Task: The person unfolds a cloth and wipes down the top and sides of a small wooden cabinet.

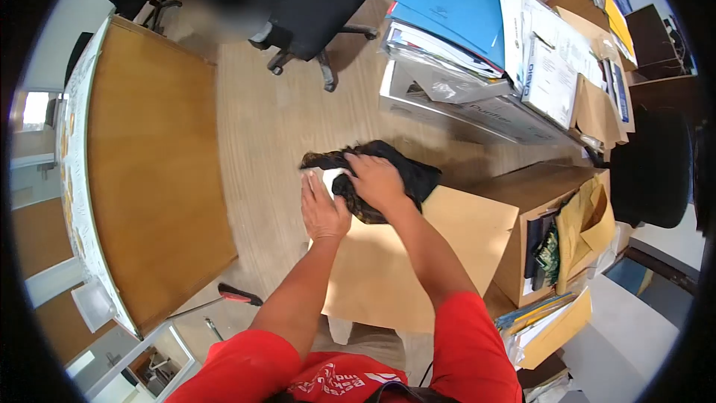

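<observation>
Near the far edge of a light wooden board (395,276) lies a bundle of black cloth (406,173) with brown patterned, lacy parts. My right hand (375,183) rests on the cloth, its fingers spread over the dark fabric. Beside the cloth's left part is my left hand (322,209), palm turned inward and fingers stretched out. Between the two hands a small white patch (333,177) shows; what it belongs to is unclear. Neither hand is visibly closed round anything.
A brown panel (156,157) stands at the left. Black office chairs (313,7) are at the top. Blue folders (447,4) and papers sit on a box (462,108) at the upper right. Below it, a wooden cabinet (522,250) holds envelopes (589,216).
</observation>
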A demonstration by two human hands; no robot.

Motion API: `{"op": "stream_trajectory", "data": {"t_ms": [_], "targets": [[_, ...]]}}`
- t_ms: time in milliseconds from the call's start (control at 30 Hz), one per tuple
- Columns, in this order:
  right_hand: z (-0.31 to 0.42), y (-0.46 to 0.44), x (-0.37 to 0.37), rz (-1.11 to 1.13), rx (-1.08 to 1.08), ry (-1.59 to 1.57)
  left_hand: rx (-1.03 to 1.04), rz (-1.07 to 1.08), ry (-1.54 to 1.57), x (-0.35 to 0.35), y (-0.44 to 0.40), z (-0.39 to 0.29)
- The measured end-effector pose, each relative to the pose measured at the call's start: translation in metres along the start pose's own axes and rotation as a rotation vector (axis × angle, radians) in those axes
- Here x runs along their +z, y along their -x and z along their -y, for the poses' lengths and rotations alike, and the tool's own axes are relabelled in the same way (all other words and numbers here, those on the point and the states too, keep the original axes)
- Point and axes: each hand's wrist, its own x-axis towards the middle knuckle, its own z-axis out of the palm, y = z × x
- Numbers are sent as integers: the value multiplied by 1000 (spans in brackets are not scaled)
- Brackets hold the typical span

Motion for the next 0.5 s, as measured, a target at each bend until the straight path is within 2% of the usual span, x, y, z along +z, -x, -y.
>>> {"op": "stream_trajectory", "data": {"t_ms": [33,67,100,133,167,267,367,400,467,500], "targets": [[-11,15,-9,-81,-55,34,-13,7,-4,-1,0,1],[-25,65,-86,139,266,142,-26,13,-7,-1,-1,1],[-35,75,-84,3,158,198,-21,-3,-12,3,-1,1],[-50,103,-101,-141,180,251,-32,-2,-10,0,-1,-2],[-77,134,-111,-140,324,329,-51,21,-1,-6,-1,-7],[-122,211,-143,-341,406,574,-62,43,-6,-6,-2,-8],[-142,239,-134,-444,737,629,-16,12,-17,3,-5,-3],[-137,235,-125,-437,734,608,20,3,-17,4,-3,0],[-115,217,-111,-491,917,640,-8,54,-1,-8,-4,-8],[-103,217,-95,-439,891,691,-16,70,3,-6,-4,-8]]}}
